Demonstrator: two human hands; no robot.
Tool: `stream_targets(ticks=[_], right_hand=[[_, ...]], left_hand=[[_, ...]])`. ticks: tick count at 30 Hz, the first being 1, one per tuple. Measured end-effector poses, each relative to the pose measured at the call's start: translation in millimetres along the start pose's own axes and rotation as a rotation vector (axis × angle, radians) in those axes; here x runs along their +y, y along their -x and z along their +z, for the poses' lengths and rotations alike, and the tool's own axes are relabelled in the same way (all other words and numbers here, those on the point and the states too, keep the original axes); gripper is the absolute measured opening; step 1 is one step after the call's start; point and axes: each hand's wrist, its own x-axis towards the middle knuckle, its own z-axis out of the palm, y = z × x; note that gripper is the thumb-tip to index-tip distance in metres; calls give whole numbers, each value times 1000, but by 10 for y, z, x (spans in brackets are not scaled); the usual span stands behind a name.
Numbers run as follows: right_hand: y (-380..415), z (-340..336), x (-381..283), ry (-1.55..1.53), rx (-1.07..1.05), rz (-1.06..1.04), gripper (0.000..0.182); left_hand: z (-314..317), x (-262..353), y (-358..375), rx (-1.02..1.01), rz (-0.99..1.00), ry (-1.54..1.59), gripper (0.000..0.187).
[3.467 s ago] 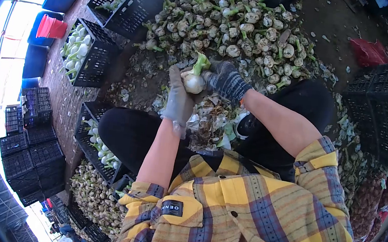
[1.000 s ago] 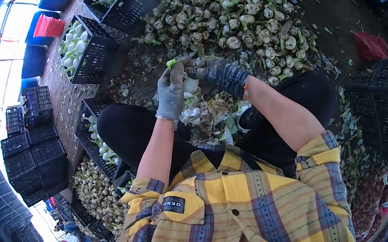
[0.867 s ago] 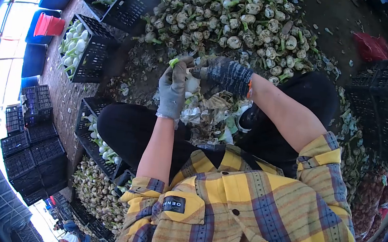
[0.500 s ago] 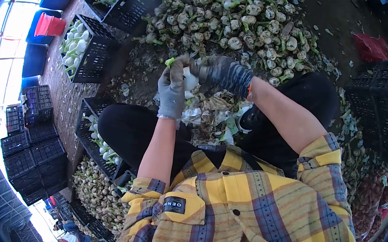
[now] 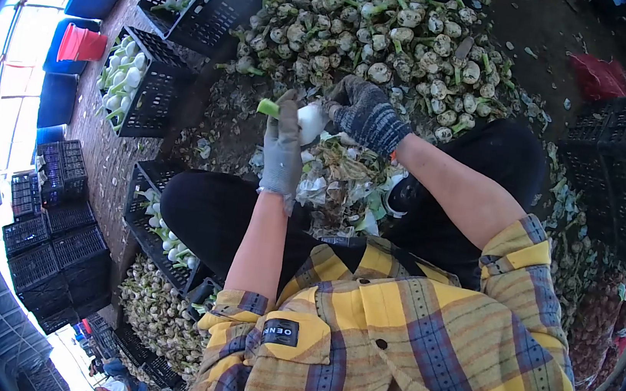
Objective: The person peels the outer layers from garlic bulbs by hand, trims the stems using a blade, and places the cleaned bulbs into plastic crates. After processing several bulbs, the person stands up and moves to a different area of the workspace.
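My left hand, in a grey glove, is closed around a white garlic bulb. The bulb's cut green stem pokes out to the left of my fingers, and its round white end points right. My right hand, in a dark striped knit glove, is beside the bulb's right end with its fingers curled. Whatever those fingers hold, if anything, is hidden. Below both hands, a litter of peeled skins lies on the ground between my legs.
Ahead lies a big heap of soil-stained bulbs. Black crates of white bulbs stand at left, including one crate beside a red bucket and another by my left knee. A tall black crate and mesh sacks are at right.
My right hand has pulled slightly right and away from the left. The bulb and its green stem show more fully, the left hand having turned and lowered a little.
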Motion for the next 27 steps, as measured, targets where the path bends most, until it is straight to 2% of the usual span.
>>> stream_targets(ticks=[2, 3, 6, 7, 10, 11, 12, 14, 16, 17, 18, 19, 20, 22, 24, 26, 27], right_hand=[[-30, 59, 112, -79, 33, -79, 27], [-40, 81, 146, -119, 50, -116, 27], [-95, 93, 186, -229, 205, 92, 25], [-75, 77, 165, -391, 197, 167, 23], [-25, -93, -43, -473, -119, 195, 25], [42, -150, -246, -731, -168, 577, 30], [49, -133, -323, -707, -208, 574, 31], [62, -104, -385, -656, -286, 567, 31], [125, -38, -247, -585, -298, 259, 32], [142, -22, -196, -546, -302, 105, 32], [113, -38, -185, -264, -310, 53, 30], [51, -64, -171, 18, -313, 2, 27], [-2, -88, -160, 300, -312, -51, 25], [-41, -44, -62, 293, -205, -93, 19], [-25, -30, -47, 61, -126, -21, 15], [34, -35, -124, -402, -68, 165, 15], [29, -43, -150, -470, -66, 218, 16]], left_hand=[[48, 104, 68, 82, -206, -74, 43], [98, 142, 77, 98, -239, 63, 35], [52, 27, -28, 51, -245, 225, 32], [45, 29, -31, 66, -225, 236, 32], [36, 46, -38, 91, -184, 299, 32], [22, 46, -48, 87, -181, 339, 32], [4, 40, -54, 84, -179, 380, 32], [-60, -60, -81, 5, -43, 298, 31], [-13, -3, -54, -23, -45, 292, 30], [20, 30, -36, -13, -116, 326, 29], [65, 72, -9, -1, -187, 359, 28], [63, -13, -52, 74, -191, 201, 29], [76, -32, -51, 60, -222, 238, 30], [89, -57, -42, 31, -288, 310, 31], [102, -70, -58, 21, -262, 411, 30], [104, -66, -97, 28, -260, 506, 28], [101, -53, -124, 38, -272, 550, 26]])
